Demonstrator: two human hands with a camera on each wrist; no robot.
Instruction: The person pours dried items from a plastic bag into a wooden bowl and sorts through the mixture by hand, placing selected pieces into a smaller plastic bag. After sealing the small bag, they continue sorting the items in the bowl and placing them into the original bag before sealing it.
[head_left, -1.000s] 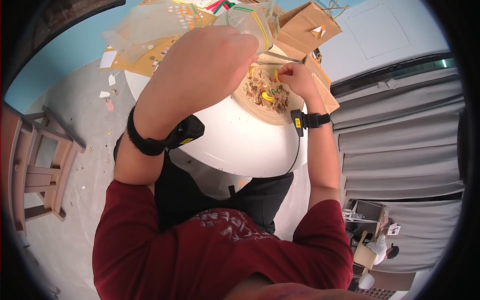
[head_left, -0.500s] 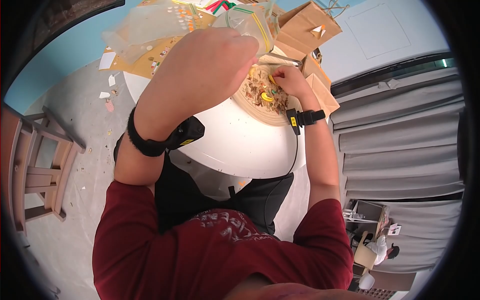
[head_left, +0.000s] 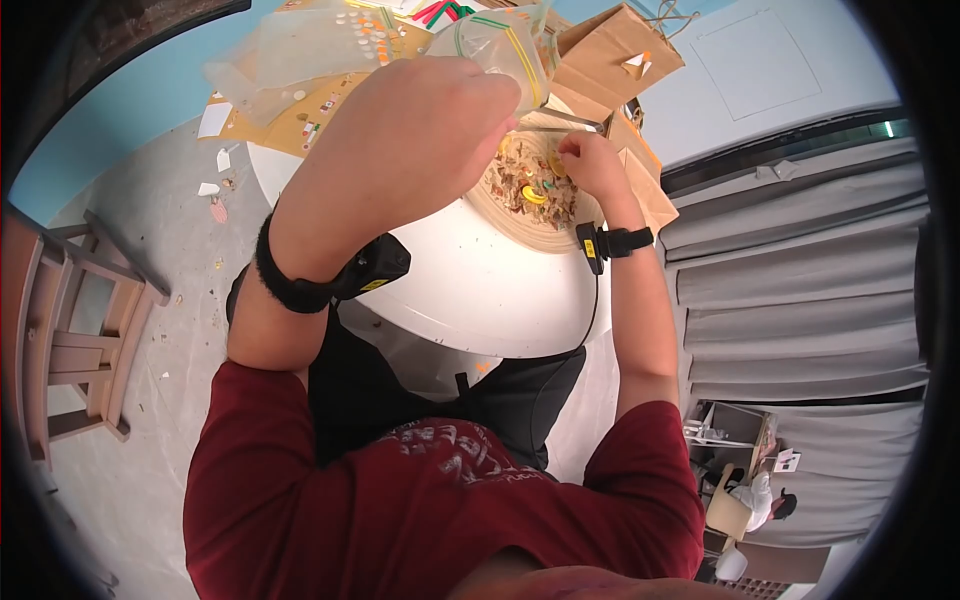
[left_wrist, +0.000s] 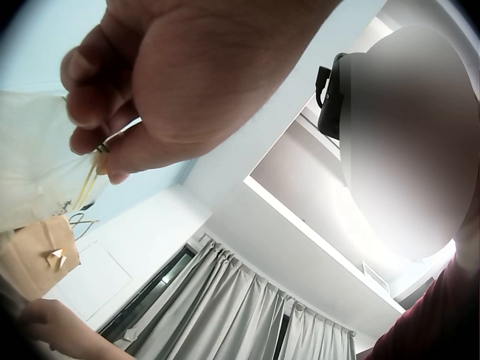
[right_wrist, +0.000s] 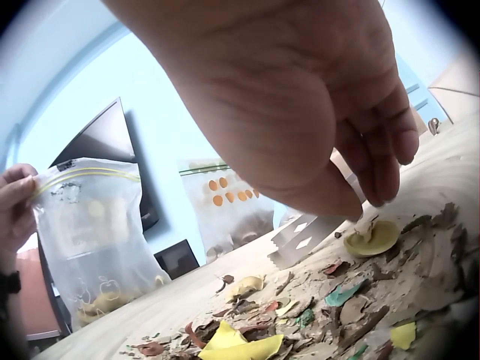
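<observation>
My left hand (head_left: 425,135) pinches the top edge of a clear zip bag (right_wrist: 90,217) with a yellow seal; yellowish pieces lie at the bag's bottom. My right hand (head_left: 592,160) reaches low over a round beige plate (head_left: 540,238) spread with brown, green and red flakes. Its thumb and fingertips are at a curved yellow piece (right_wrist: 373,238) with a brownish stub, close over the flakes. Another curved yellow piece (head_left: 535,193) lies in the middle of the plate. Metal tongs (head_left: 560,121) lie across the plate's far side, their serrated tip (right_wrist: 300,241) near my right thumb.
Behind the plate stand a brown paper bag (head_left: 610,60) and a second zip bag (right_wrist: 225,206) with orange dots. Scraps cover a tan sheet (head_left: 300,125) at the left of the white table (head_left: 440,275). A wooden chair (head_left: 90,330) is at far left.
My right hand shifted slightly left and nearer, then back to the right, and the yellow piece at its fingertips moved along. The left hand and its bag stay in place.
</observation>
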